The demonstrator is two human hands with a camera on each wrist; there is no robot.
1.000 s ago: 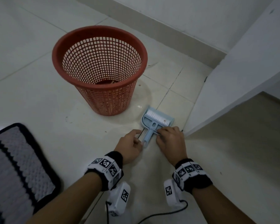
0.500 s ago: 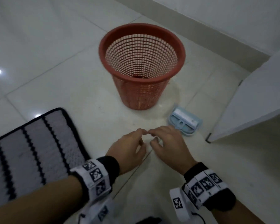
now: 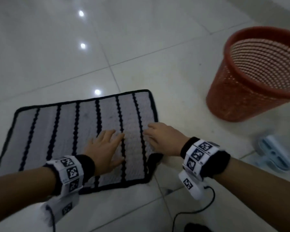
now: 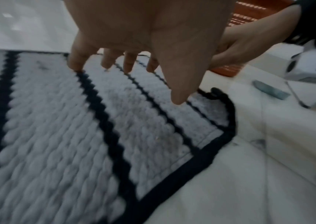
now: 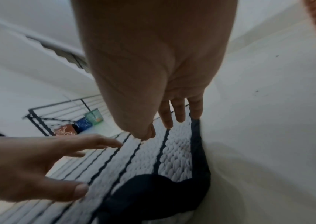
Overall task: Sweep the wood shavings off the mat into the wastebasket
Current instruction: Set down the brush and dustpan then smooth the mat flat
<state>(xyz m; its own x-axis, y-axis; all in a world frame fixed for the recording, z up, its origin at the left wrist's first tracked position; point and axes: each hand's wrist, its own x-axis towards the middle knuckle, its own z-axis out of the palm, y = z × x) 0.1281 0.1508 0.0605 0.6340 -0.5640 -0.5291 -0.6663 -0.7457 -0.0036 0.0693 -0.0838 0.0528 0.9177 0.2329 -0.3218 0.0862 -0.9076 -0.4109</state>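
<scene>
Neither hand is holding anything. The left hand (image 3: 105,148) is reaching out over the mat (image 3: 57,131) with its fingers (image 4: 78,60) straight and spread apart, palm down; the fingertips are sitting close to the pile, but whether they are touching it cannot be told. The right hand (image 3: 162,138) is lying just beside the left one, over the mat's right edge, with its fingers (image 5: 179,112) likewise extended and slightly apart, gripping nothing.

The mat is lying flat on the tiled floor (image 3: 141,39). It is grey with black wavy stripes and a black border. Its near right corner (image 3: 155,158) is folding over on itself, below the right hand. Wood shavings cannot be made out on the mat; the pictures are blurring with motion.

The wastebasket (image 3: 258,77), red and perforated, is standing upright on the floor to the right of the mat, apart from it. A pale blue dustpan and brush (image 3: 274,154) are lying on the floor near the right forearm, between it and the wastebasket. Both wrists are wearing marker bands (image 3: 199,153), with a cable (image 3: 191,213) trailing on the floor.
</scene>
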